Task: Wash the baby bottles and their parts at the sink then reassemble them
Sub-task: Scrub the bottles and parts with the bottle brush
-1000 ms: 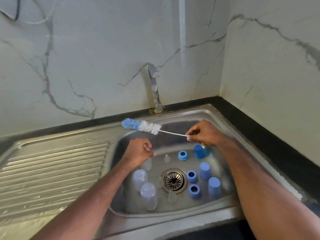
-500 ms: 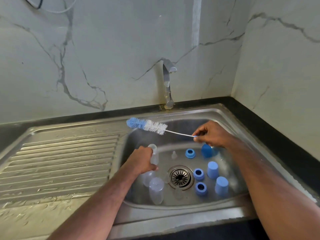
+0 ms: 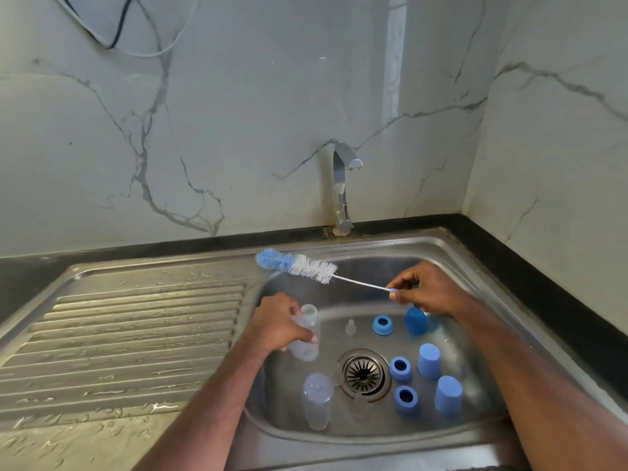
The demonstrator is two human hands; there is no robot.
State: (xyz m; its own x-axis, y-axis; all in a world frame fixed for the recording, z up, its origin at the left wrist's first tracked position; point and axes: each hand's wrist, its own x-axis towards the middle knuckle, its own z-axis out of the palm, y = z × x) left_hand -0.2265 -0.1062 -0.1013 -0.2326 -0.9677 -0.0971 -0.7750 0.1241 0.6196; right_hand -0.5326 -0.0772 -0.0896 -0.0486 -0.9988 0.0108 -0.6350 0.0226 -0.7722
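Marble-veined walls meet in a corner behind a steel sink [image 3: 452, 253] with a wet, ribbed drainboard [image 3: 136, 334]; the clear baby bottle [image 3: 306, 334] is raised above the basin floor in the left hand [image 3: 277, 326], fingers curled round its middle; it looks light, rigid and probably slippery when wet, so mid-body is the sound place to hold it; the right hand [image 3: 424, 288] pinches the thin wire end of the bottle brush [image 3: 295, 265] between thumb and fingertips; blue caps and rings lie near the drain [image 3: 363, 373]
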